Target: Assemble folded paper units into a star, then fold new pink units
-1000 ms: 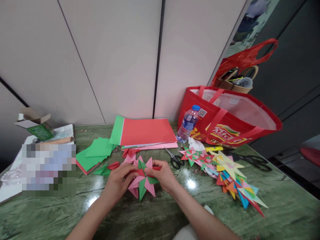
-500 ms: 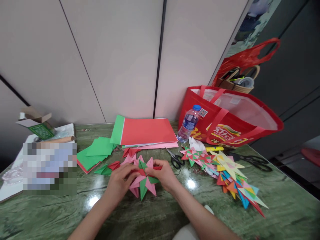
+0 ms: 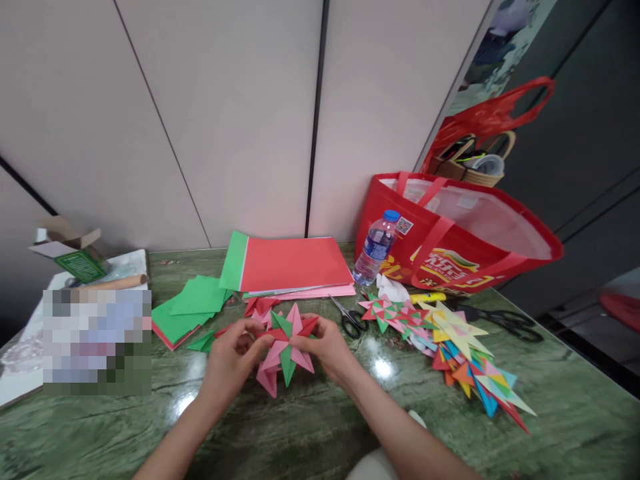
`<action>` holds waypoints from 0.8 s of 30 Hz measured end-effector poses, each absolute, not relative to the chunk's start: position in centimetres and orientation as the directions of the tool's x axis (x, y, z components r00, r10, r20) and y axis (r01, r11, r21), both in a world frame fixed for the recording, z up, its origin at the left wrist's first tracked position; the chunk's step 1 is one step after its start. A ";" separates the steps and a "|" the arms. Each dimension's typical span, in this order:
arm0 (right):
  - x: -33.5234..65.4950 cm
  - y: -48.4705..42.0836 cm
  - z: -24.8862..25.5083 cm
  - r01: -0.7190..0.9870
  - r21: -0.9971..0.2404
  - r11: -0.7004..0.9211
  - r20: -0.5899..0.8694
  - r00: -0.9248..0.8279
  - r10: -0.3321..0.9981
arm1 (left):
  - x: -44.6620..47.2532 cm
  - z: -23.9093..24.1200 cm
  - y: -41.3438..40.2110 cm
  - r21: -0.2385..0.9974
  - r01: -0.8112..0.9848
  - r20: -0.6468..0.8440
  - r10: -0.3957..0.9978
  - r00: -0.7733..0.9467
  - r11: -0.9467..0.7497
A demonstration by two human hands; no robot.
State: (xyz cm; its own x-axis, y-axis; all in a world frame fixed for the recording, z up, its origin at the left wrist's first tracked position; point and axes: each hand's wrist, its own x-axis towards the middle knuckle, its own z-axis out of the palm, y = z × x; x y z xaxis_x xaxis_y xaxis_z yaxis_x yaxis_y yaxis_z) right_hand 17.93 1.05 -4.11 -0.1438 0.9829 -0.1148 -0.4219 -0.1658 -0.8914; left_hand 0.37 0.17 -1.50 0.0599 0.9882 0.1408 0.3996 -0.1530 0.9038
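Note:
Between my two hands is a folded paper star (image 3: 287,359) with pink, green and red points, tilted up from the tabletop. My left hand (image 3: 237,353) pinches its left side, thumb in front near the centre. On the opposite side my right hand (image 3: 321,343) grips a red point, its thumb pressed on the front and the fingers behind. Folded red pieces (image 3: 261,307) lie just behind the star, and a folded green piece (image 3: 203,342) is left of my left hand. Small black-handled scissors (image 3: 353,323) rest right of my right hand.
Red and green paper sheets (image 3: 300,262) lie at the back; green squares (image 3: 193,300) are on the left. A water bottle (image 3: 376,248) stands before a red bag (image 3: 465,233). Finished paper stars (image 3: 450,333), a yellow tube (image 3: 428,297) and larger scissors (image 3: 505,321) occupy the right.
The star has been lifted and tilted, its front turned more towards me. My left hand's fingers have curled and shifted slightly left and down; the right hand still holds the star.

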 end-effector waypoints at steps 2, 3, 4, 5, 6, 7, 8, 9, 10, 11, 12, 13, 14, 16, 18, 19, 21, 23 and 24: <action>18.0 1.1 -4.1 -0.412 -0.897 -0.160 -0.123 -0.116 0.986 | 0.2 -1.5 0.3 0.874 0.456 0.186 0.982 0.001 -0.166; 18.0 1.1 -4.1 -0.407 -0.899 -0.160 -0.126 -0.110 0.986 | 0.0 -1.5 0.3 0.851 0.493 0.219 0.975 -0.024 -0.179; 18.1 1.1 -4.1 -0.401 -0.902 -0.161 -0.127 -0.109 0.986 | -0.1 -1.5 0.4 0.826 0.531 0.250 0.967 -0.041 -0.191; 18.1 1.1 -4.2 -0.397 -0.904 -0.160 -0.127 -0.110 0.986 | -0.2 -1.5 0.4 0.801 0.564 0.274 0.961 -0.048 -0.200; 18.1 1.1 -4.2 -0.394 -0.905 -0.158 -0.123 -0.111 0.986 | -0.2 -1.5 0.4 0.782 0.589 0.289 0.956 -0.048 -0.207; 18.1 1.1 -4.2 -0.391 -0.907 -0.154 -0.119 -0.112 0.986 | -0.2 -1.5 0.4 0.768 0.604 0.297 0.954 -0.040 -0.214; 18.1 1.1 -4.2 -0.388 -0.910 -0.150 -0.114 -0.113 0.987 | -0.2 -1.5 0.4 0.761 0.611 0.300 0.954 -0.030 -0.220; 18.1 1.0 -4.2 -0.384 -0.912 -0.144 -0.110 -0.110 0.988 | -0.2 -1.5 0.4 0.759 0.611 0.301 0.953 -0.021 -0.226; 18.1 1.0 -4.2 -0.379 -0.915 -0.139 -0.106 -0.107 0.989 | -0.2 -1.5 0.4 0.761 0.606 0.302 0.953 -0.012 -0.233; 18.1 1.0 -4.2 -0.375 -0.918 -0.134 -0.102 -0.103 0.989 | -0.2 -1.5 0.4 0.766 0.596 0.302 0.953 -0.002 -0.241; 18.1 1.1 -4.2 -0.370 -0.920 -0.129 -0.098 -0.100 0.990 | -0.1 -1.5 0.4 0.773 0.584 0.301 0.954 0.006 -0.248; 18.1 1.1 -4.2 -0.367 -0.922 -0.126 -0.096 -0.099 0.991 | -0.1 -1.6 0.4 0.780 0.573 0.298 0.954 0.015 -0.253; 18.1 1.1 -4.3 -0.366 -0.922 -0.123 -0.093 -0.099 0.991 | -0.1 -1.6 0.4 0.785 0.563 0.295 0.955 0.023 -0.256; 18.1 1.1 -4.3 -0.371 -0.921 -0.122 -0.089 -0.105 0.991 | 0.0 -1.6 0.4 0.792 0.554 0.288 0.957 0.033 -0.257; 18.1 1.1 -4.3 -0.378 -0.918 -0.122 -0.087 -0.109 0.990 | 0.1 -1.5 0.3 0.793 0.552 0.286 0.958 0.035 -0.257; 18.1 1.1 -4.3 -0.380 -0.917 -0.124 -0.088 -0.110 0.990 | 0.1 -1.4 0.3 0.794 0.551 0.288 0.957 0.034 -0.258; 18.1 1.1 -4.3 -0.381 -0.916 -0.126 -0.092 -0.106 0.990 | 0.1 -1.3 0.3 0.796 0.544 0.297 0.954 0.031 -0.266; 18.0 1.1 -4.3 -0.386 -0.914 -0.127 -0.093 -0.107 0.990 | 0.1 -1.2 0.2 0.802 0.529 0.307 0.951 0.033 -0.277; 18.0 1.1 -4.4 -0.389 -0.912 -0.127 -0.092 -0.108 0.990 | 0.1 -1.2 0.2 0.806 0.522 0.309 0.951 0.034 -0.280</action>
